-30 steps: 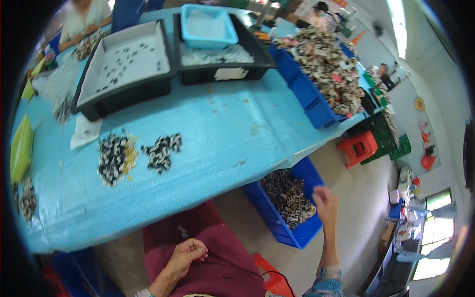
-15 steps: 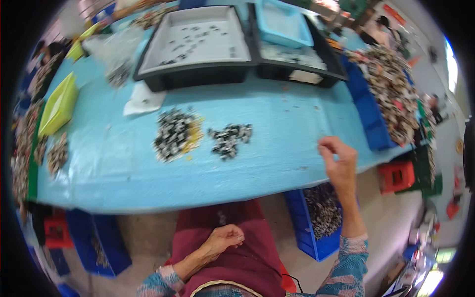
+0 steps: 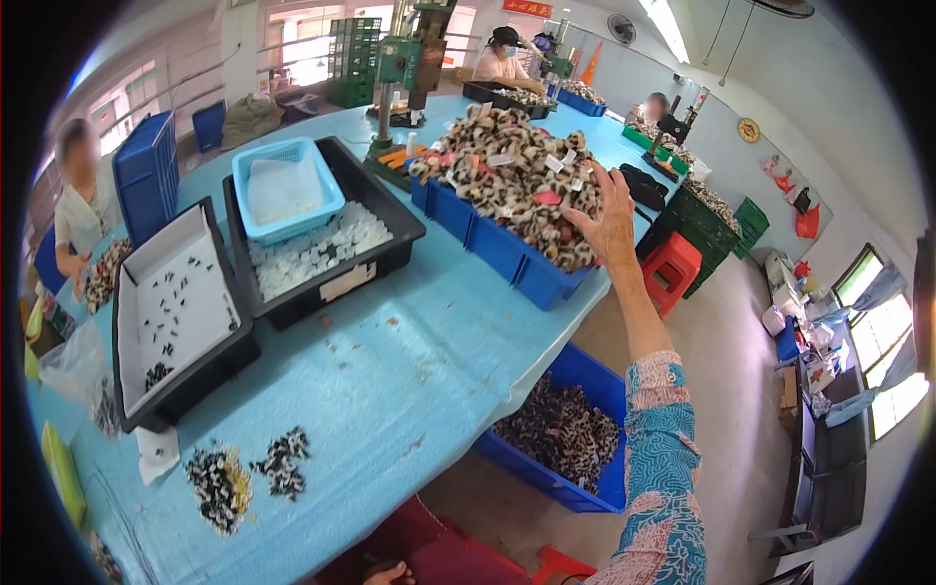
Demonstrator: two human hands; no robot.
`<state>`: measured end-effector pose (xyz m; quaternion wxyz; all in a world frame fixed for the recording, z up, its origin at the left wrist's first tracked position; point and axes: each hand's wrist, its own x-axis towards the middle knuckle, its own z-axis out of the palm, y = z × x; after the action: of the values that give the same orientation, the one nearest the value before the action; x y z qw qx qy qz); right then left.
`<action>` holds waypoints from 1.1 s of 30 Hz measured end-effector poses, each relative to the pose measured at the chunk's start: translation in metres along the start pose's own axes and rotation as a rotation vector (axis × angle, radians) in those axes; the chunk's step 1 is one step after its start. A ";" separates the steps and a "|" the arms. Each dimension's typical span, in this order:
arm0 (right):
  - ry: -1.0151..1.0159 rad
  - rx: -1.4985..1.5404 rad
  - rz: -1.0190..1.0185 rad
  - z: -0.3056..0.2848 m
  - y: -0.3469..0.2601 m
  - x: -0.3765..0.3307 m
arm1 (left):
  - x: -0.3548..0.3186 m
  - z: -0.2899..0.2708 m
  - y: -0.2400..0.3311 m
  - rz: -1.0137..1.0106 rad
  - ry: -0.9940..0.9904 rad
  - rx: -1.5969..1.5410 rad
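Observation:
My right hand (image 3: 612, 222) reaches over the right end of a blue bin (image 3: 531, 273) on the table, its thumb and fingers apart. Under and beside the fingertips lies a heap of spotted plush pieces (image 3: 517, 175), cream, brown and black, with white tags and a few pink bits. Whether the fingertips touch the plush I cannot tell. My left hand (image 3: 390, 573) shows only in part at the lower edge, low by my dark red apron; its fingers are mostly cut off. Two small piles of black and white pieces (image 3: 216, 487) (image 3: 283, 462) lie on the blue table at the near left.
A black tray (image 3: 239, 336) with small black pieces on white lining stands beside another black tray (image 3: 322, 310) holding translucent pieces and a light blue basket (image 3: 334, 207). Below the table edge is a blue bin (image 3: 614, 487) of dark spotted pieces. Green machine (image 3: 393, 73) behind; co-workers sit farther off.
The view has swung right and up. My right hand has gone from above the table's near right to the plush heap, its fingers spreading. My left hand has dropped mostly out of view.

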<state>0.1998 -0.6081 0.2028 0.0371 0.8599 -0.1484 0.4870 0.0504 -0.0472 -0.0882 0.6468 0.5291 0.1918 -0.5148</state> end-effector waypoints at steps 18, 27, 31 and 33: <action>-0.353 -0.073 0.119 0.096 0.020 0.030 | 0.008 0.020 0.036 -0.187 0.059 0.031; -0.059 0.031 0.001 0.066 -0.001 0.053 | 0.021 0.017 0.034 -0.194 0.027 0.045; 0.038 0.169 -0.171 0.061 -0.046 0.067 | 0.023 0.015 0.033 -0.187 0.033 0.052; -0.002 0.379 -0.178 0.065 -0.073 0.051 | 0.028 0.017 0.034 -0.186 0.022 0.058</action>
<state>0.2996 -0.5630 0.2178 -0.0828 0.8617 0.0225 0.5001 0.0862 -0.0778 -0.0872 0.5785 0.5329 0.2322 -0.5722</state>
